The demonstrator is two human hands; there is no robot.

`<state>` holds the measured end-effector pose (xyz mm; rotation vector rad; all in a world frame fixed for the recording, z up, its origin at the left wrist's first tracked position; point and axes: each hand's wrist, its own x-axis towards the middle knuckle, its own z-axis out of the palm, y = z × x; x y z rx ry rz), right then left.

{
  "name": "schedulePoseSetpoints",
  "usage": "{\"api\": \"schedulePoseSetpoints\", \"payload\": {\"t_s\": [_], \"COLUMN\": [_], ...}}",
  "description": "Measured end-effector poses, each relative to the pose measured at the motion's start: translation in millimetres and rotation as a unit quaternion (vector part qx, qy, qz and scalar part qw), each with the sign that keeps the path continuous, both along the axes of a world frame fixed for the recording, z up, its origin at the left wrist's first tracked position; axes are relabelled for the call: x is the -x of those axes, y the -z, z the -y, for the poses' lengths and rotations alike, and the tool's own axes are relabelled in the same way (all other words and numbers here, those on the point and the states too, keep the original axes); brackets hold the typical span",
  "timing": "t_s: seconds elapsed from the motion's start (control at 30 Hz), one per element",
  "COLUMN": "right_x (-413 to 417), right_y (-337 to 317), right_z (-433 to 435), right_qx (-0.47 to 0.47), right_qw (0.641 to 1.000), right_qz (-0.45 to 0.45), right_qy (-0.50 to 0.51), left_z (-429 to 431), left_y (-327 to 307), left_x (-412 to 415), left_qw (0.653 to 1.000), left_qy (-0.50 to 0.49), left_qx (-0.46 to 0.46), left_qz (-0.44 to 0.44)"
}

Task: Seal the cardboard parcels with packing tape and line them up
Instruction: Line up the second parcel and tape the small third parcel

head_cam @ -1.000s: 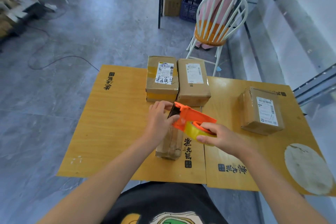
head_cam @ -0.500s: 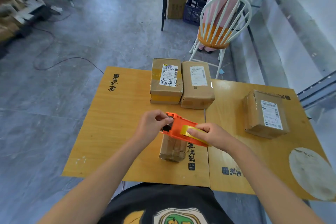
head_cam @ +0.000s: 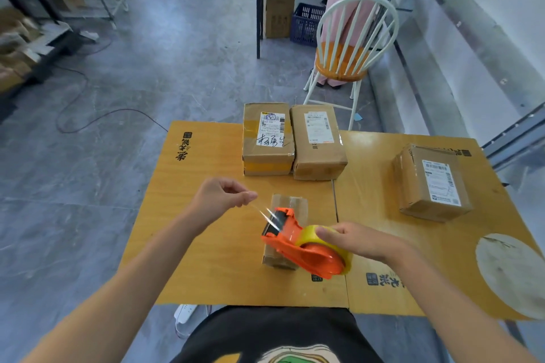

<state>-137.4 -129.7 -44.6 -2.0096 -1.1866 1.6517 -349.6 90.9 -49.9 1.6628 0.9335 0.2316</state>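
Note:
My right hand (head_cam: 358, 240) grips an orange tape dispenser (head_cam: 298, 244) by its yellow roll, held above a small narrow cardboard parcel (head_cam: 287, 203) at the table's middle. My left hand (head_cam: 221, 196) pinches the free end of the clear tape (head_cam: 264, 212), stretched out up and left from the dispenser's mouth. Two labelled parcels (head_cam: 267, 138) (head_cam: 318, 141) stand side by side, touching, at the table's far edge. A squarer labelled parcel (head_cam: 432, 181) sits apart at the right.
The yellow wooden table (head_cam: 206, 244) has a pale round patch (head_cam: 510, 271) at its right front. Beyond the far edge stands a white spindle chair (head_cam: 351, 47), with a person and another table behind it. A white power strip (head_cam: 184, 311) lies on the floor.
My left hand has drawn the tape end out to the left, away from the dispenser. My right hand has shifted the dispenser back and to the right, uncovering the far end of the small parcel.

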Motion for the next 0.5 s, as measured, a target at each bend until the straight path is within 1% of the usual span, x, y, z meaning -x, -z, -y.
{"api": "schedulePoseSetpoints", "payload": {"t_s": [0.07,0.17,0.23,0.33,0.4,0.5], "right_x": [3.3,-1.2,-9.6,-20.8,-25.6,-22.7], "right_y": [6.2,2.6,0.2,-0.9,-5.5,-21.9], "right_z": [1.8,11.5,20.6,34.1,38.0,35.1], "right_qx": [-0.009,-0.019,-0.018,-0.013,-0.017,-0.026], "right_qw": [1.0,0.996,0.993,0.993,0.992,0.986], "right_qz": [-0.008,-0.079,-0.112,-0.115,-0.12,-0.162], "right_qy": [0.028,0.026,0.011,-0.029,-0.04,-0.035], "left_z": [-2.5,-10.2,-18.8,-42.1,-54.1,-57.9], "left_y": [1.5,-2.0,-7.5,-15.0,-17.4,-21.1], "left_x": [1.9,5.7,8.1,17.0,22.6,20.4], "left_qw": [1.0,0.999,0.999,0.998,0.997,0.996], "left_qy": [-0.005,0.001,-0.009,-0.057,-0.062,-0.059], "left_qx": [0.012,0.036,0.037,0.035,0.042,0.063], "left_qz": [0.0,-0.007,0.004,0.009,0.008,0.024]}}
